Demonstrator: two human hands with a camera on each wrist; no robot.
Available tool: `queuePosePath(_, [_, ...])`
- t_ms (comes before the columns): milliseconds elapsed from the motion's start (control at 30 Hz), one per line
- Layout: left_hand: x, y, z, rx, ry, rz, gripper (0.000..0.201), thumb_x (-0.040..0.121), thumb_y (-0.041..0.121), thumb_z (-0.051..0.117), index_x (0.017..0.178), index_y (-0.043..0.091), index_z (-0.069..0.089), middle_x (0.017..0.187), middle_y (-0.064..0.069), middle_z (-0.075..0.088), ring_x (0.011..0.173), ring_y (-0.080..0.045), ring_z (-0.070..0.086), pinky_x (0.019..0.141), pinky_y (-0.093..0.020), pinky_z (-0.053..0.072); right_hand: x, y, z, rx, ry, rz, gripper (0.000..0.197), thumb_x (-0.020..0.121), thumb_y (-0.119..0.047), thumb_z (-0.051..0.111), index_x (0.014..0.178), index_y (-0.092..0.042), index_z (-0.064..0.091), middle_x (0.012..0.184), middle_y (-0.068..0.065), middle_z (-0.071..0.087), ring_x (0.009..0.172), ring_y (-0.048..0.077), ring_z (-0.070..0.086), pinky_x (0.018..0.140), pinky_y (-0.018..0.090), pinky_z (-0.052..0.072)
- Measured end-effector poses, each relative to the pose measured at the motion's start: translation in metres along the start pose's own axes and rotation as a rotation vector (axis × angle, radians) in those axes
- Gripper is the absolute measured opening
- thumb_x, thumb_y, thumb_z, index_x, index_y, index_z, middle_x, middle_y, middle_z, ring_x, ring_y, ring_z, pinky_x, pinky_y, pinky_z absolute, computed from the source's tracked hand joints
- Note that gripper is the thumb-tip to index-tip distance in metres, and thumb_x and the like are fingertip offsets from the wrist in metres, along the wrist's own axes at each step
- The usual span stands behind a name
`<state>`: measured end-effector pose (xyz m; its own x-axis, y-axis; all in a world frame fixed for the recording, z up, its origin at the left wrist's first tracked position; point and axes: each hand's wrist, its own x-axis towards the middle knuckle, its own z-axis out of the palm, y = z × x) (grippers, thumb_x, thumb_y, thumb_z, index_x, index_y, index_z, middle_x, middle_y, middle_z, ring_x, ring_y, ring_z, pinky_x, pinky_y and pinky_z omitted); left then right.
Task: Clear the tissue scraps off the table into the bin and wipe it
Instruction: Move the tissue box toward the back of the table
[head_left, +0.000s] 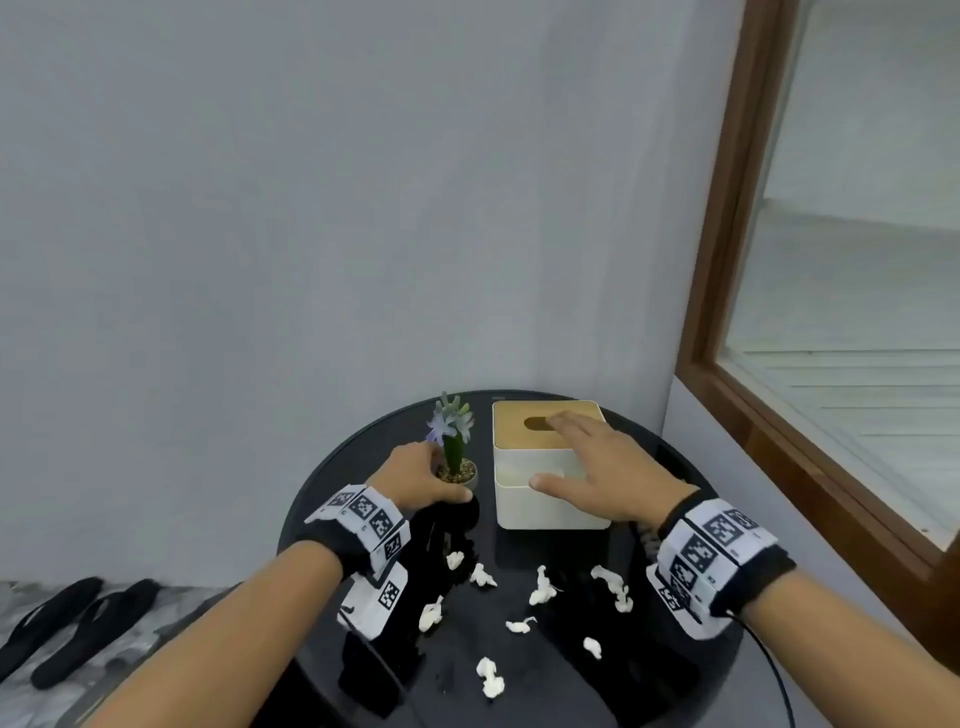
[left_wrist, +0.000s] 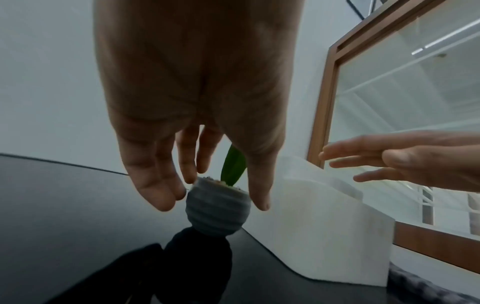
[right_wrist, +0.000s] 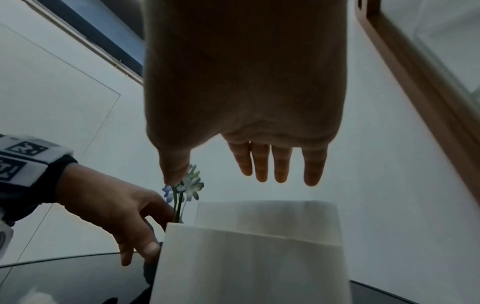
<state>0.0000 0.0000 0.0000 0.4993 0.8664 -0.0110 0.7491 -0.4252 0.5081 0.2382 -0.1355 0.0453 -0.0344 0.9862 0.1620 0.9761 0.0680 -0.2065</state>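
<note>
Several white tissue scraps (head_left: 543, 587) lie scattered on the near half of the round black table (head_left: 353, 452). At the back stand a small grey plant pot (head_left: 470, 480) (left_wrist: 218, 214) with a purple flower (right_wrist: 191, 185) and a white tissue box (head_left: 545, 499) (left_wrist: 324, 236) (right_wrist: 246, 267) with a wooden lid. My left hand (head_left: 439, 475) (left_wrist: 213, 197) (right_wrist: 140, 236) holds the pot, fingers on one side and thumb on the other. My right hand (head_left: 566, 452) (left_wrist: 363, 164) (right_wrist: 223, 179) hovers just above the box with straight, spread fingers. No bin is in view.
A grey wall stands right behind the table. A wooden window frame (head_left: 727, 260) runs along the right side. A pair of black sandals (head_left: 78, 623) lies on the floor at the left. A thin black cable (head_left: 774, 670) hangs from my right wrist.
</note>
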Motion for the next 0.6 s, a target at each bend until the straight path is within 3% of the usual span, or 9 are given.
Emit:
queuePosePath(67, [0.006, 0.002, 0.002, -0.011, -0.019, -0.021, 0.049, 0.07, 0.052, 0.078, 0.105, 0.02, 0.067, 0.1, 0.006, 0.069, 0.086, -0.004, 0.062, 0.066, -0.013, 0.041, 0.012, 0.0, 0.003, -0.013, -0.003, -0.029, 0.087, 0.08, -0.075, 0.042, 0.148, -0.023, 0.026, 0.157, -0.004, 0.028, 0.141, 0.016, 0.028, 0.114, 0.04, 0.028])
queuePosePath(200, [0.014, -0.002, 0.01, -0.025, -0.015, -0.063, 0.047, 0.066, 0.055, 0.079, 0.098, 0.022, 0.068, 0.092, 0.009, 0.068, 0.08, 0.001, 0.059, 0.062, -0.011, 0.039, 0.031, -0.005, 0.015, -0.016, -0.07, -0.037, 0.089, 0.081, -0.073, 0.042, 0.15, -0.02, 0.022, 0.159, -0.001, 0.023, 0.144, 0.017, 0.023, 0.117, 0.041, 0.022])
queuePosePath(300, [0.018, -0.008, 0.013, -0.049, 0.011, -0.077, 0.053, 0.062, 0.057, 0.08, 0.102, 0.025, 0.067, 0.096, 0.01, 0.068, 0.086, -0.002, 0.06, 0.068, -0.013, 0.041, 0.038, -0.003, 0.021, -0.015, -0.111, -0.041, 0.09, 0.082, -0.074, 0.039, 0.151, -0.021, 0.019, 0.16, -0.002, 0.019, 0.145, 0.016, 0.019, 0.118, 0.042, 0.018])
queuePosePath(433, [0.021, -0.012, 0.011, -0.082, 0.045, -0.108, 0.062, 0.059, 0.053, 0.083, 0.11, 0.023, 0.064, 0.102, 0.009, 0.063, 0.1, -0.011, 0.06, 0.085, -0.023, 0.046, 0.041, 0.0, 0.032, -0.046, -0.119, -0.081, 0.084, 0.085, -0.071, 0.036, 0.151, -0.023, 0.019, 0.16, -0.005, 0.017, 0.146, 0.012, 0.015, 0.12, 0.043, 0.009])
queuePosePath(600, [0.036, -0.017, 0.002, -0.142, 0.09, -0.113, 0.052, 0.058, 0.052, 0.084, 0.1, 0.029, 0.064, 0.098, 0.011, 0.066, 0.094, -0.006, 0.06, 0.078, -0.019, 0.042, 0.043, 0.006, 0.037, -0.043, -0.104, -0.119, 0.093, 0.076, -0.078, 0.021, 0.152, -0.024, 0.016, 0.161, -0.007, 0.013, 0.147, 0.011, 0.011, 0.12, 0.04, 0.005])
